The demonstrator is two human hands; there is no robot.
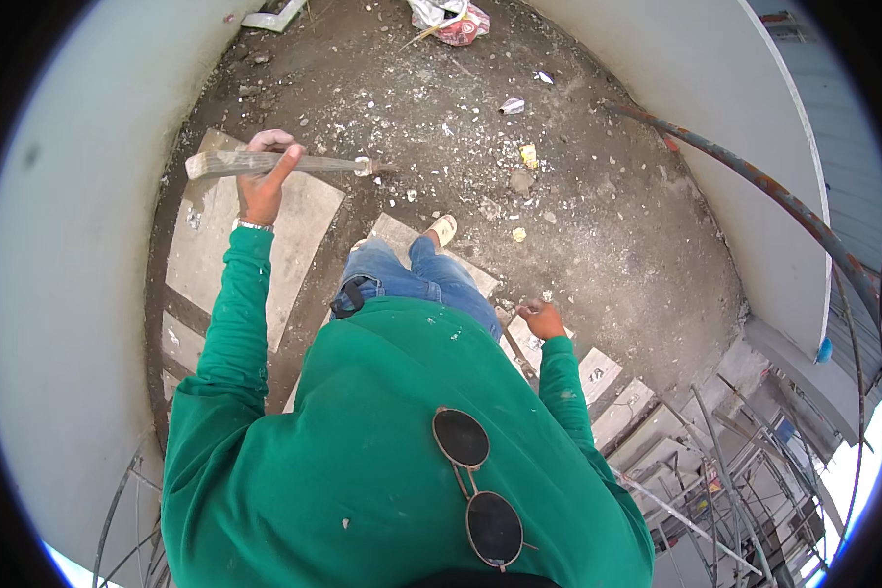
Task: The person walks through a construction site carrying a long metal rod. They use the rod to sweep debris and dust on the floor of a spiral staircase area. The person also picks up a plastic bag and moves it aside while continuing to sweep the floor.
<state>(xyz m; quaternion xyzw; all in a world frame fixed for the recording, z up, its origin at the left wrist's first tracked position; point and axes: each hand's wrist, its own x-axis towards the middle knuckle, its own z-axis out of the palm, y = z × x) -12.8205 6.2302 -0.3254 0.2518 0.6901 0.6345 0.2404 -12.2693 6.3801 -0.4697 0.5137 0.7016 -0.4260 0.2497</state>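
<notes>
My left hand (263,178) is raised at the upper left, its fingers closed round a long greyish stick (309,164). The stick's broad, squared end lies left of the hand. Its thin end points right over the dirt, with a whitish lump (365,167) and a dark tip that I cannot make out. Down by my right hip, my right hand (541,318) has its fingers curled in. What it holds, if anything, is too small to tell. Pale flat boards (227,257) lie on the ground under my left arm and around my feet.
The dirt floor (637,225) is strewn with white chips and scraps. A plastic bag (453,20) lies at the far side. Smooth walls (78,216) curve along the left and right. A rusty bar (755,174) slants at right. Metal scaffolding (725,480) stands lower right.
</notes>
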